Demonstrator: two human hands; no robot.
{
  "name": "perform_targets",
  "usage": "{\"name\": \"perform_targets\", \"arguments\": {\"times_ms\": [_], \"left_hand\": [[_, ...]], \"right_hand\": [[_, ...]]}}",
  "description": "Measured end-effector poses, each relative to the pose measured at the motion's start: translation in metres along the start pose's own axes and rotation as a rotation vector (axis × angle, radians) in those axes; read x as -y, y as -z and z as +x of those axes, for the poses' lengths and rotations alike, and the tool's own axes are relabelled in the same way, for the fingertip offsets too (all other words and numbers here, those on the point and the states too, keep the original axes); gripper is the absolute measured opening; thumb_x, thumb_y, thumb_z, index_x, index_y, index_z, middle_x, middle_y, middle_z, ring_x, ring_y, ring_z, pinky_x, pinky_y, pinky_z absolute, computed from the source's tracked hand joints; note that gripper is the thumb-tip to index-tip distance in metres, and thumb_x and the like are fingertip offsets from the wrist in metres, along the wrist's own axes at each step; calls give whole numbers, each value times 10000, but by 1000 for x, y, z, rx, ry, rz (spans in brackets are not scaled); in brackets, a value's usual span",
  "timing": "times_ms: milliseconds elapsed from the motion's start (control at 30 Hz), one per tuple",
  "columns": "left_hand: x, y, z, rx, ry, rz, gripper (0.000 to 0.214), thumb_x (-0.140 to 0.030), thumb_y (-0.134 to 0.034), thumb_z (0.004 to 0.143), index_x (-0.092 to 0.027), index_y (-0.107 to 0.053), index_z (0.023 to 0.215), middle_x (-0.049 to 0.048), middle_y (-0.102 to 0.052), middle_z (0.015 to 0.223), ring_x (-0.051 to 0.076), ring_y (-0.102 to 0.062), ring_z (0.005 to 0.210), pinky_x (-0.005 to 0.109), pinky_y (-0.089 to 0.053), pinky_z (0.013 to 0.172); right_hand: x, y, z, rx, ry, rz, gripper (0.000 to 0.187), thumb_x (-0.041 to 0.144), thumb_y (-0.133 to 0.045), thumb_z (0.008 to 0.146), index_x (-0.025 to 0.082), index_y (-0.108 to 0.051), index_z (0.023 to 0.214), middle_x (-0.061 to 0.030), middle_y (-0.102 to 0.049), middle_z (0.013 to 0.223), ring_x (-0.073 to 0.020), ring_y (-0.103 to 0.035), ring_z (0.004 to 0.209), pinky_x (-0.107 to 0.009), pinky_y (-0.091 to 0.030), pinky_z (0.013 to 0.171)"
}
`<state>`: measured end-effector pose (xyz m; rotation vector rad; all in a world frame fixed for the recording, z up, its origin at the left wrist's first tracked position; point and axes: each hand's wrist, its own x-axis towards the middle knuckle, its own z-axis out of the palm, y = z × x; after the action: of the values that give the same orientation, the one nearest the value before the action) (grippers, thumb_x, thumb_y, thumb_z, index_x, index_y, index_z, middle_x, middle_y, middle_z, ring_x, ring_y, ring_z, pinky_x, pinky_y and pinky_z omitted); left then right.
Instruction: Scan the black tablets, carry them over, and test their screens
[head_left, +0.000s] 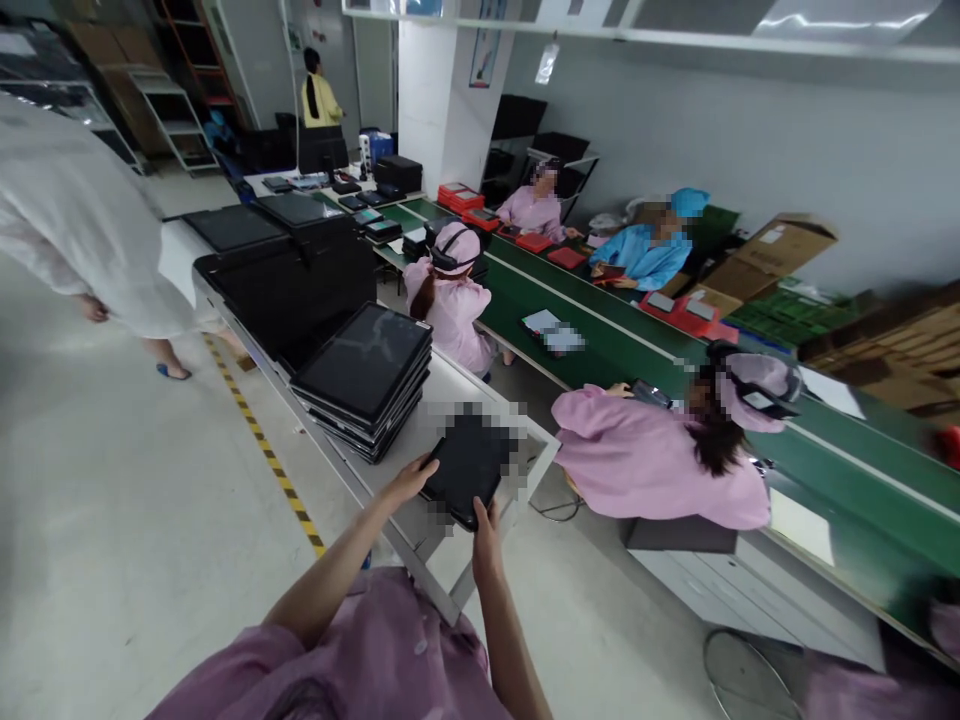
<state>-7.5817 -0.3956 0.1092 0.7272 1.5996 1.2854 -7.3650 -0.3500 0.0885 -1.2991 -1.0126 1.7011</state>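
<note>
A black tablet [469,467] lies flat on the near end of a white table [420,540], partly blurred out. My left hand [409,480] grips its left edge, fingers curled on the rim. At its near corner, my right hand [486,545] has the thumb on top and the fingers hidden under the tablet. A stack of several black tablets [364,375] sits just beyond on the same table, apart from the held one.
Black boxes [289,270] fill the table's far end. Right of it runs a green conveyor line [622,330] with seated workers in pink [652,455] and blue. A person in white [82,230] walks the aisle at left, beside yellow-black floor tape [274,465]. Cardboard boxes [780,250] stand at the far right.
</note>
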Motion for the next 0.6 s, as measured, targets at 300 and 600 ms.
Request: {"name": "perform_targets", "arguments": {"times_ms": [300, 600], "left_hand": [[-6, -9, -32, -4, 81, -144, 687, -660, -777, 865, -189, -813, 1364, 116, -802, 1457, 381, -687, 1446, 514, -480, 1294], [-6, -14, -54, -200, 193, -173, 732, -614, -850, 834, -203, -761, 1434, 141, -685, 1624, 387, -540, 1596, 481, -373, 1359]], "right_hand": [[38, 18, 2, 96, -223, 137, 780, 531, -996, 679, 204, -757, 1347, -105, -857, 1305, -365, -811, 1240, -480, -660, 1107], [46, 18, -8, 159, -257, 139, 733, 552, -991, 670, 214, -800, 1292, -99, -869, 1265, -383, -785, 1309, -493, -649, 1150]]}}
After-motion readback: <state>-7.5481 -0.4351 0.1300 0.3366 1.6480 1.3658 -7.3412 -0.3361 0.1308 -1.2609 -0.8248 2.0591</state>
